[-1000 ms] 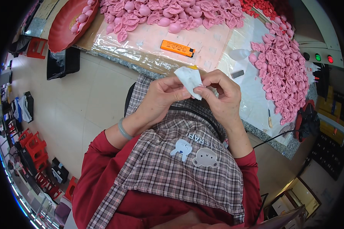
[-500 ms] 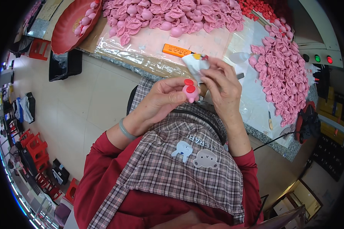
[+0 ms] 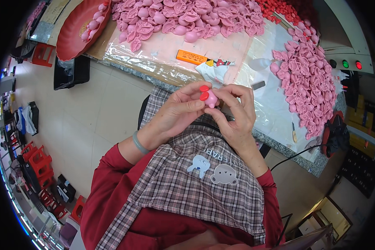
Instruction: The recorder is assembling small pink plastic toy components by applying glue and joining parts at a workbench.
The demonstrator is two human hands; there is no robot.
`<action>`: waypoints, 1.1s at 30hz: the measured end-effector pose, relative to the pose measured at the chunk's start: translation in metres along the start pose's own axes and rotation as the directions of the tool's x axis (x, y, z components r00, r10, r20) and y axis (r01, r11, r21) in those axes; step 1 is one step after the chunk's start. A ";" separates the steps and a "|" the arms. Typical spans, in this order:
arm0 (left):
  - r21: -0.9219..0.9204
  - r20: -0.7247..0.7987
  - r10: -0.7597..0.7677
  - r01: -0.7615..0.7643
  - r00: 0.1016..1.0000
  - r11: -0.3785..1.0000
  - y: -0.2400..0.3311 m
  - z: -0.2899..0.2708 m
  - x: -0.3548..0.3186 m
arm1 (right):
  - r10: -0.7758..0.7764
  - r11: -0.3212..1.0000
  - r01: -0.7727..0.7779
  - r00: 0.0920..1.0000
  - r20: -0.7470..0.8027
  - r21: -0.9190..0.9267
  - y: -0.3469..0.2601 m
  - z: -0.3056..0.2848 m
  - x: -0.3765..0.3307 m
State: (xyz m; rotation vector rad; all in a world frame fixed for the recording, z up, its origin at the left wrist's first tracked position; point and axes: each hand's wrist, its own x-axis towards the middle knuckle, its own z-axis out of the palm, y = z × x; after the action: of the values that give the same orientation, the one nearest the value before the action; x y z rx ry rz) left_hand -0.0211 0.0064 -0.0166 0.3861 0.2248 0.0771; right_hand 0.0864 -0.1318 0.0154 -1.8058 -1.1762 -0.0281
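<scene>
A small pink rounded figurine (image 3: 211, 99) with two red oval feet is held above my lap, just off the table's near edge. My left hand (image 3: 182, 103) pinches it by the side with the red ovals. On its other side, the thumb and fingers of my right hand (image 3: 237, 112) close on the pink body. Beyond my hands, a crumpled white cloth (image 3: 212, 73) with a coloured print lies on the table, against an orange box-shaped item (image 3: 191, 56).
A large heap of pink moulded parts (image 3: 187, 18) covers the table's far side, with another pink heap (image 3: 306, 83) at the right. A red scalloped tray (image 3: 73, 39) holds finished-looking pink pieces. Nearby are a grey block (image 3: 258, 85), a thin brush-like tool (image 3: 294, 133) and red parts (image 3: 279, 8).
My right hand has put the white cloth down beside the orange item and come back to grip the figurine. The figurine has turned slightly in my left hand.
</scene>
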 end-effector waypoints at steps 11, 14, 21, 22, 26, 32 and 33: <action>0.040 -0.076 -0.027 0.030 0.997 0.999 -0.005 0.002 -0.001 | -0.145 0.983 0.134 0.986 -0.078 -0.125 0.007 0.006 -0.008; 0.077 -0.077 -0.008 0.014 0.997 0.997 -0.006 0.000 -0.001 | -0.131 0.987 0.123 0.988 -0.079 -0.105 0.009 0.006 -0.010; 0.344 -0.058 0.158 -0.129 0.986 0.930 0.000 0.018 0.001 | 0.096 0.987 -0.083 0.991 -0.091 0.136 0.012 0.001 -0.015; 0.420 -0.035 0.220 -0.186 0.975 0.888 -0.001 0.020 0.001 | 0.112 0.982 -0.098 0.990 -0.081 0.163 0.010 0.000 -0.016; 0.590 0.137 0.354 -0.363 0.925 0.721 -0.002 0.013 0.002 | 0.079 0.992 -0.072 0.995 -0.060 0.100 0.005 -0.004 -0.017; 0.678 0.263 0.346 -0.428 0.901 0.598 -0.002 0.013 -0.002 | 0.092 0.990 -0.085 0.994 -0.052 0.111 -0.003 -0.005 -0.019; 0.680 0.261 0.342 -0.424 0.903 0.599 -0.001 0.014 -0.002 | 0.091 0.990 -0.086 0.995 -0.048 0.112 -0.002 -0.005 -0.020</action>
State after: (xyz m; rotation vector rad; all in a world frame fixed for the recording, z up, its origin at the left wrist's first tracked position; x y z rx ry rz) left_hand -0.0199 0.0001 -0.0045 1.2473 0.0491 0.4073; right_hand 0.0761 -0.1495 0.0105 -1.7483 -1.0392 0.0387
